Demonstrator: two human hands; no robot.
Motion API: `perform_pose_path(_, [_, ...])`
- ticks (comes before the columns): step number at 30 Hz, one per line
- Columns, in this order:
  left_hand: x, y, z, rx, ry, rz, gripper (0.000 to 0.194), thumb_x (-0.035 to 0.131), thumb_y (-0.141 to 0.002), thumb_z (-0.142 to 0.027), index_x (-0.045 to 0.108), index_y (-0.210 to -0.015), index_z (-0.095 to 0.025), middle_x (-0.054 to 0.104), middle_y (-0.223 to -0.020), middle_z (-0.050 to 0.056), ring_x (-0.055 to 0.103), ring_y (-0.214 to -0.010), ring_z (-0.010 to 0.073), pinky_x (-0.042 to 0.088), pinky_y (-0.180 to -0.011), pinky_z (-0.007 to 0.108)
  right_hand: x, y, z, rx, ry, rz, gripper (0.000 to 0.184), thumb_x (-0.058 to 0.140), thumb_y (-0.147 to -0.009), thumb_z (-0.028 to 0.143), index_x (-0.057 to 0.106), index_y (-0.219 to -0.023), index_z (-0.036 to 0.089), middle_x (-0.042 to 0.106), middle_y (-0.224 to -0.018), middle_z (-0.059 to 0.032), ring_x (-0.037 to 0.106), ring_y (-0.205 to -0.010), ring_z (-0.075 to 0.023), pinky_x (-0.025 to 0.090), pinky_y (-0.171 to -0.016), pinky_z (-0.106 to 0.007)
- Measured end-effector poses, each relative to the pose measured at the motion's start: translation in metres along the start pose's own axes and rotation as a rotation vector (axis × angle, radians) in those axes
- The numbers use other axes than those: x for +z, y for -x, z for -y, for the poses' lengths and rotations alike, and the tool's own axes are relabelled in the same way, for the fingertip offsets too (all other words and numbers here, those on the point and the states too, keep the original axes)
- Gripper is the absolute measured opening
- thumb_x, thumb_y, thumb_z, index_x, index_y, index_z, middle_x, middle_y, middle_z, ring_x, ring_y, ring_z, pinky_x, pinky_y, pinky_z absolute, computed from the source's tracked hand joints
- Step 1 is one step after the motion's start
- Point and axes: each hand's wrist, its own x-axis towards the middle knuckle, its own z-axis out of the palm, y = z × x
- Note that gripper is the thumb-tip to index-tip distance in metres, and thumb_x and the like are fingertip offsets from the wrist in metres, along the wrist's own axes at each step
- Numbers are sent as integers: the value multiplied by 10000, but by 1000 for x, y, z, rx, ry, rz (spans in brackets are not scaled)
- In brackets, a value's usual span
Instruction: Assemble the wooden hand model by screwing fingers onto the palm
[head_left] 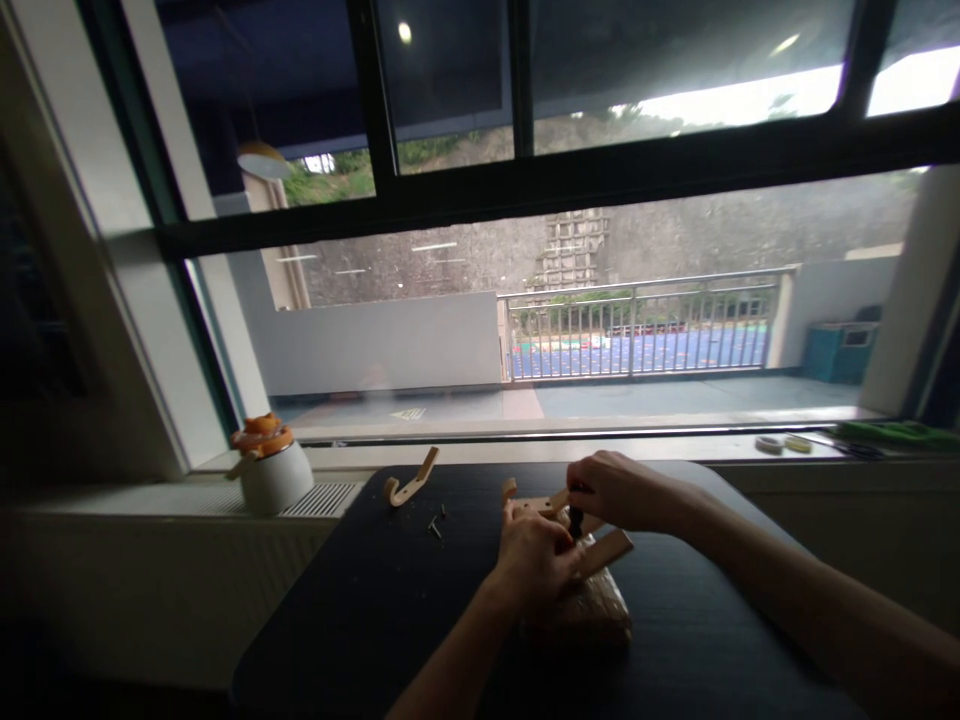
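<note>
While the right hand (611, 490) has its fingers curled closed round the upper part of a short dark tool (576, 521), the left hand (534, 553) lies just below and to its left, fingers bent over pale wooden strips (609, 553) and closed on them with little gap showing. The tool stands roughly upright between the two hands, its lower end hidden by the left fingers, so what it touches there cannot be told. From under the left hand one flat strip end juts out to the right, and beyond the fingertips lie a part with small holes and a curled tip. Whether these strips are joined is unclear. Beneath the grip, and reaching nearer the wearer, is a block in shiny brownish wrapping (600, 605), resting on the dark table (337, 620). Well to the left of both hands, a separate hooked wooden piece (411, 488) lies on the table, with a few small screws (436, 527) just on its near side. Farther left, past the table edge, sits a white pot with an orange top (276, 478). Beyond the right hand, pale rings (769, 444) and a green item (896, 435) rest on the windowsill (675, 448).
</note>
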Motion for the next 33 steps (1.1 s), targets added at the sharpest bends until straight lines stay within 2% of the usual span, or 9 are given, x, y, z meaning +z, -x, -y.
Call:
perform_pose_path(4, [-3, -2, -4, -51, -34, 66, 270, 575, -800, -394, 732, -628, -258, 699, -652, -1, 619, -852, 218, 226, -1033, 498, 0, 2, -2, 32, 23, -13, 281, 502, -811, 314, 714, -812, 130, 684, -707, -117, 579, -628, -178, 296, -525, -257])
perform_pose_path(10, [0, -1, -1, -68, -45, 66, 301, 548, -813, -403, 740, -649, -238, 712, -674, 17, 609, -881, 229, 202, -1053, 502, -10, -1, -3, -61, -28, 59, 209, 555, -727, 212, 718, -858, 222, 678, -681, -8, 540, -573, -109, 303, -510, -204])
perform_pose_path(12, [1, 0, 0, -50, -51, 47, 321, 545, -819, -420, 734, -637, -234, 719, -718, 22, 603, -916, 233, 200, -1056, 496, -6, -2, -1, -54, -29, 43, 222, 533, -743, 201, 717, -868, 206, 678, -691, -23, 547, -593, -115, 308, -520, -208])
perform_pose_path(15, [1, 0, 0, -31, -61, 22, 338, 551, -819, -453, 721, -628, -231, 727, -808, 25, 602, -934, 232, 212, -1048, 503, 2, -2, 1, -7, -13, 11, 239, 518, -799, 279, 712, -871, 160, 685, -721, -74, 577, -628, -150, 314, -529, -232])
perform_pose_path(19, [2, 0, -1, -57, -91, 47, 282, 571, -807, -426, 727, -657, -245, 724, -783, 28, 599, -945, 240, 231, -1035, 519, 6, 0, 1, 36, 17, 14, 398, 444, -868, 418, 711, -795, 133, 682, -697, -125, 605, -621, -197, 307, -513, -265])
perform_pose_path(22, [1, -1, -2, -62, -103, 55, 291, 569, -807, -433, 724, -641, -252, 709, -703, 26, 599, -936, 239, 229, -1042, 512, 1, 1, -2, -22, -3, 34, 292, 513, -832, 388, 706, -935, 195, 709, -771, -68, 617, -669, -169, 336, -548, -241])
perform_pose_path(25, [-2, 0, -4, -49, -105, 55, 313, 553, -820, -436, 718, -626, -254, 707, -706, 17, 607, -908, 228, 219, -1047, 506, 1, 0, -2, -74, -10, 47, 217, 519, -831, 315, 710, -887, 229, 708, -762, -25, 609, -675, -136, 347, -577, -219])
perform_pose_path(31, [-3, -1, -5, -36, -114, 84, 297, 535, -834, -435, 745, -693, -279, 707, -726, 20, 596, -933, 244, 216, -1044, 508, 10, -4, 2, 69, 82, -25, 366, 433, -896, 320, 709, -806, 96, 690, -760, -173, 644, -726, -241, 363, -592, -288])
perform_pose_path(33, [-2, -1, -4, -30, -115, 88, 280, 540, -832, -414, 748, -699, -283, 711, -734, 21, 592, -945, 250, 213, -1042, 511, 6, -4, 1, 72, 80, -14, 378, 453, -887, 369, 717, -803, 111, 692, -750, -163, 645, -710, -242, 363, -576, -285])
